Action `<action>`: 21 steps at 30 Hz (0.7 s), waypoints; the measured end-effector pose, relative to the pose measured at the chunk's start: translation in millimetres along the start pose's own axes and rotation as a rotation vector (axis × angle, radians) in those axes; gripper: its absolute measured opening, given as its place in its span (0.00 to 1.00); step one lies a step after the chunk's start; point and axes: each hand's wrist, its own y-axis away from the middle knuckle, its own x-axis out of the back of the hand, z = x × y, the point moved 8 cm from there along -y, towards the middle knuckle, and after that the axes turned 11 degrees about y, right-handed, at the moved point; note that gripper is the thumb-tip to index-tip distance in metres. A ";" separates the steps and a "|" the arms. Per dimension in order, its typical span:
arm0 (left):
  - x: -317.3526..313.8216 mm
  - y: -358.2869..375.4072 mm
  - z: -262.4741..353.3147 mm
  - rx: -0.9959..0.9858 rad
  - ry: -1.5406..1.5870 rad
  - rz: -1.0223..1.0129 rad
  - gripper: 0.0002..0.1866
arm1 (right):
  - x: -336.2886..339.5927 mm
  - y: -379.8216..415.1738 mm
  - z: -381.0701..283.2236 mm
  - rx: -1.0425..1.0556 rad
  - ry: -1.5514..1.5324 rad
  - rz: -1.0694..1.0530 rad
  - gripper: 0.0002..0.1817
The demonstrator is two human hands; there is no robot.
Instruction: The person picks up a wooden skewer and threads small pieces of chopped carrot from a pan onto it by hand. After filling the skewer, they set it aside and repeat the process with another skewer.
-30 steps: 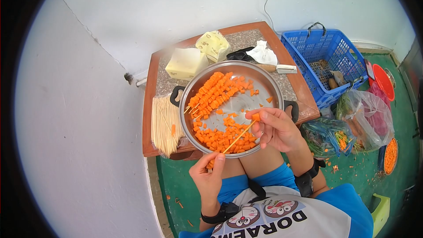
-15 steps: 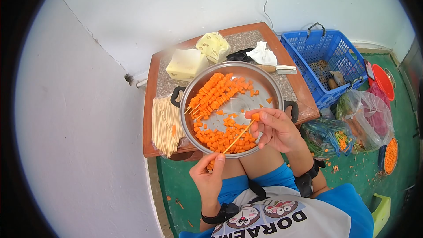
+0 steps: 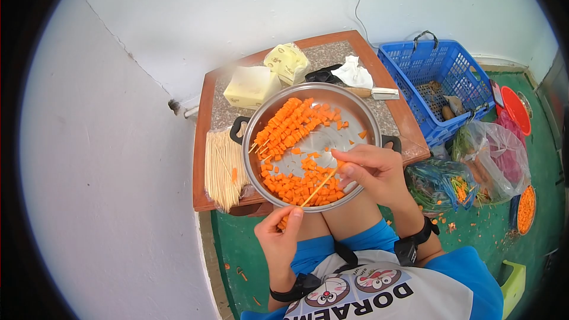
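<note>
My left hand (image 3: 280, 236) pinches the near end of a thin wooden skewer (image 3: 319, 189), which slants up to the right over the front of a steel pan (image 3: 323, 140). At its far tip, the fingers of my right hand (image 3: 379, 173) are closed around a small orange carrot cube (image 3: 342, 165), mostly hidden by them. Loose carrot cubes (image 3: 290, 187) lie below the skewer in the pan. Several threaded carrot skewers (image 3: 287, 123) rest side by side at the pan's upper left. Some orange shows beneath my left fingers.
Left of the pan lies a bundle of bare skewers (image 3: 221, 166). Behind it are yellow-wrapped packs (image 3: 248, 88), a white tissue (image 3: 353, 73) and a peeler-like tool (image 3: 385, 93). On the green floor at right stand a blue crate (image 3: 415, 98), plastic bags (image 3: 495, 157) and a red basin (image 3: 514, 109).
My right hand has turned and its fingers have closed further over the carrot cube at the skewer's tip. My left hand and the skewer are nearly where they were.
</note>
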 end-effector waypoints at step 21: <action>-11.2 1.4 8.7 -0.149 0.104 -0.105 0.09 | 1.2 11.0 -23.0 0.057 -0.058 -0.017 0.11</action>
